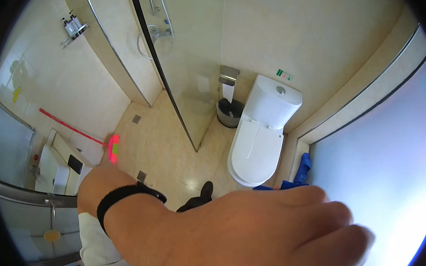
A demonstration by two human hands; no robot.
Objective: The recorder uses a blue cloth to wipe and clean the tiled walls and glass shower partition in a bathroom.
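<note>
My left hand (272, 233) is very close to the camera, its back towards me and its fingers curled. A black strap (129, 195) circles the wrist, and a white sleeve (99, 245) covers the upper arm. The palm and thumb are hidden, so anything in the grip cannot be seen. My right hand is out of view. Beyond the curled fingers stands a white toilet (258, 151) with its lid down. A dark shoe (206, 190) shows on the tiled floor (164, 137) below my wrist.
A glass partition (190, 83) has a black edge. A waste bin (224, 119) sits beside the toilet, under a paper holder (229, 75). Blue slippers (302, 169) lie by the frosted panel (378, 152). A long-handled pink floor tool (112, 149) leans near the washbasin (49, 173).
</note>
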